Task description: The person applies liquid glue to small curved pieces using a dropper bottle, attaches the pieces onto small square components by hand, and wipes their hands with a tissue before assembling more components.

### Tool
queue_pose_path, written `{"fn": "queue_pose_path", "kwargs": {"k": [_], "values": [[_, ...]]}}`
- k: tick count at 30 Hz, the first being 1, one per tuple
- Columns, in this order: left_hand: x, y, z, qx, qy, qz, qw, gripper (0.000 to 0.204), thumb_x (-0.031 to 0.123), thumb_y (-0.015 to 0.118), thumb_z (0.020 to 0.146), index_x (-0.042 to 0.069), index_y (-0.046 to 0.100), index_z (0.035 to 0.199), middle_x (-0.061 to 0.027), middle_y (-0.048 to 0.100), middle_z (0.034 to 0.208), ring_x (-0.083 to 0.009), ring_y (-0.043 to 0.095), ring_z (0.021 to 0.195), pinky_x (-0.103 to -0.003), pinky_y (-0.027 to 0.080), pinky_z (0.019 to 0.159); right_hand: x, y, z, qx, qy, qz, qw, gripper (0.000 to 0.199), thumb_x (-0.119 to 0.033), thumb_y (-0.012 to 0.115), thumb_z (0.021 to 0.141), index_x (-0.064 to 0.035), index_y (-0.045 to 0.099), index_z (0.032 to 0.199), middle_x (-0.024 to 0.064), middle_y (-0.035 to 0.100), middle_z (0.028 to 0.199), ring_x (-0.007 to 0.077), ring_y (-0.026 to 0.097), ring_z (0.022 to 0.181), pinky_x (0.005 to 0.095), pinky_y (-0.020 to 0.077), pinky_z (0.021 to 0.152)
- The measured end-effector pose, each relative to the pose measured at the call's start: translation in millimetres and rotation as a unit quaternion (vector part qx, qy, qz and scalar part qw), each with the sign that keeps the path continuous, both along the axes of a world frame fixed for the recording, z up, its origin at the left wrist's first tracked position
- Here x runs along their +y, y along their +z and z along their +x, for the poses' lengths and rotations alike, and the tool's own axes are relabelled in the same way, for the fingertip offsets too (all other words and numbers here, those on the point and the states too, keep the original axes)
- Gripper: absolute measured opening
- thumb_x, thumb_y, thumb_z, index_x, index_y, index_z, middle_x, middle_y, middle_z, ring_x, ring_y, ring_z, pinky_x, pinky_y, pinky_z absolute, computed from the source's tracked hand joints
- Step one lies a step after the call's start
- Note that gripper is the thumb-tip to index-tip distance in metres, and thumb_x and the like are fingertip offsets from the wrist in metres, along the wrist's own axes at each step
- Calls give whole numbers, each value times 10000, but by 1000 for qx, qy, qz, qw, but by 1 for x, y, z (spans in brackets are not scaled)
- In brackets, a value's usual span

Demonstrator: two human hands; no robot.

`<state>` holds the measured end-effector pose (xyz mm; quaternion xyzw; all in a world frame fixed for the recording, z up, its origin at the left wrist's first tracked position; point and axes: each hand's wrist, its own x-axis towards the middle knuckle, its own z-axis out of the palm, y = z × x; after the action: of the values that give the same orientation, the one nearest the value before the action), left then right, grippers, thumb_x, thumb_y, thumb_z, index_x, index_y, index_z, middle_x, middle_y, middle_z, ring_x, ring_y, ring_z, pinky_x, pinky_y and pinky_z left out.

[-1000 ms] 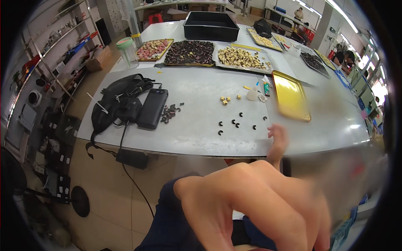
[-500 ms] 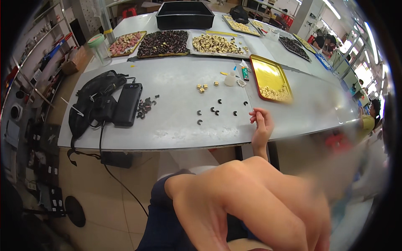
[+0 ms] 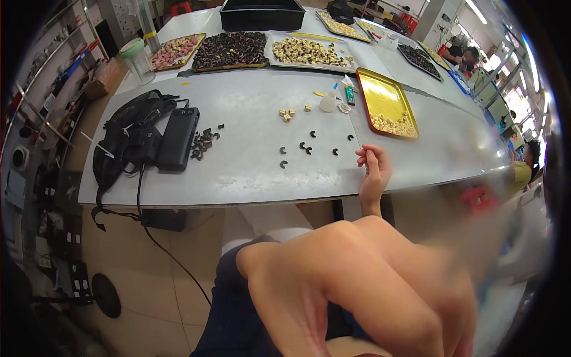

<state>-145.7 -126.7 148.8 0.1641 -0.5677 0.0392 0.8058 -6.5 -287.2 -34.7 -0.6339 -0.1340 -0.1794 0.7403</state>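
Small black curved pieces lie scattered on the grey desk, a few of them just beside the fingertips of the right hand. In the head view, this hand rests on the front edge of the desk with the fingers loosely stretched and open, and it holds nothing. Its forearm goes down from the desk edge toward the lower part of the picture. The left hand is not clearly seen: a large blurred arm fills the lower middle, very close to the camera, and I cannot tell if its hand is open or closed.

Further left on the desk, a second heap of black pieces lies just beside a dark flat device, which touches a black bag with straps. Near the middle there are some small brass-coloured parts. A yellow tray with pale pieces in its near end stands to the right, and a small white bottle stands near it. At the far side, there are trays with dark pieces and with pale pieces. Another person in a yellow top is at the right rim.
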Motion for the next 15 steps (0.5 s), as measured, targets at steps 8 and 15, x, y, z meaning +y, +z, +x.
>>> {"fn": "queue_pose_path", "kwargs": {"k": [8, 15], "values": [[-4, -5, 2, 19, -10, -5, 1000, 212, 157, 608, 907, -45, 654, 863, -165, 643, 904, -312, 627, 910, -365, 493, 782, -1, 0, 1, -1, -2, -2, 1000, 186, -101, 508, 959, 21, 615, 1050, 99, 641, 885, 96, 538, 740, 230, 434, 694], [0, -7, 5, 29, -14, -2, 999, 209, 152, 607, 906, -47, 652, 862, -167, 642, 901, -312, 627, 905, -365, 494, 779, 1, 2, -2, -1, -8, -9, 1000, 182, -91, 498, 959, 22, 621, 1031, 91, 642, 867, 98, 541, 727, 234, 438, 688]]}}
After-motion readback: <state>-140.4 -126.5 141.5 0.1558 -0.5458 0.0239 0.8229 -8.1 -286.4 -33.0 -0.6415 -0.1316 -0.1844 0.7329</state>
